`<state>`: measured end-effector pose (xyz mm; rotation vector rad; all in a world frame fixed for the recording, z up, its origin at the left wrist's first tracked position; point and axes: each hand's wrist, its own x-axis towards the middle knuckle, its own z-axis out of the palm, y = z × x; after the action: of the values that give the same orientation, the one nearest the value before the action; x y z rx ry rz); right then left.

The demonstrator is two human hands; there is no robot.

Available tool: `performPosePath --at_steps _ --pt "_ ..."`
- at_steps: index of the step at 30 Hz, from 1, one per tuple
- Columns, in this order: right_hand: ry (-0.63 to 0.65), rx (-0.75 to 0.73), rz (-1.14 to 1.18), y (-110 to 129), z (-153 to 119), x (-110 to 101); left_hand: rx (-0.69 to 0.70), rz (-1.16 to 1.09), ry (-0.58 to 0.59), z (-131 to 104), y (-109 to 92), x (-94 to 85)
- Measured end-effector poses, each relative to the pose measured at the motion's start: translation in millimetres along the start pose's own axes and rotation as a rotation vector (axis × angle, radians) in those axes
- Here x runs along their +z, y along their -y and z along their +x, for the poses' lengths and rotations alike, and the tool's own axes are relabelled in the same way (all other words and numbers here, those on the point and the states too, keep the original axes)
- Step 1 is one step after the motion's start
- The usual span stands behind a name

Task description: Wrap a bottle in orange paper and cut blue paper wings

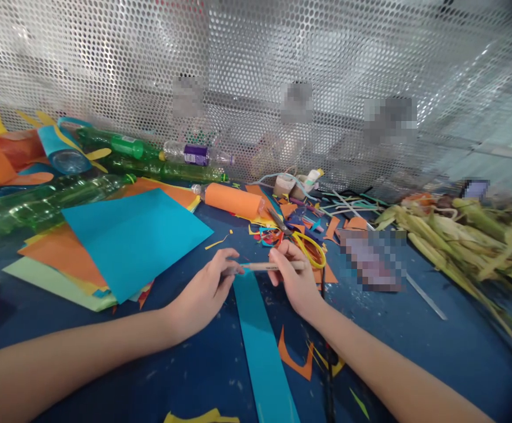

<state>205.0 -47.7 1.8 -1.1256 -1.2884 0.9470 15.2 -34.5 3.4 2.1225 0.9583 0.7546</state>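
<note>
A long blue paper strip runs from the near edge of the view up to between my hands. My right hand is closed on a slim light brown brush or pencil, held nearly level with its tip pointing left. At that tip, above the strip's far end, my left hand has its fingers pinched together; what they hold, if anything, is too small to name. Scissors with yellow handles lie just beyond my right hand. Stacked coloured sheets, a blue one on top, rest to the left.
Green plastic bottles and a bottle wrapped in orange paper lie behind. Paper scraps are scattered about. Corn husks cover the right side. A perforated metal screen stands at the back.
</note>
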Motion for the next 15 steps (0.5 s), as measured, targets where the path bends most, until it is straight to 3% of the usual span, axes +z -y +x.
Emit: performPosePath --at_steps 6,15 --pt "0.044 -0.014 -0.034 3.7 -1.4 1.1 -0.016 -0.01 0.014 -1.4 -2.8 -1.0" --pt "0.002 0.024 -0.072 3.5 -0.4 0.8 -0.034 -0.072 0.037 0.2 4.3 1.8"
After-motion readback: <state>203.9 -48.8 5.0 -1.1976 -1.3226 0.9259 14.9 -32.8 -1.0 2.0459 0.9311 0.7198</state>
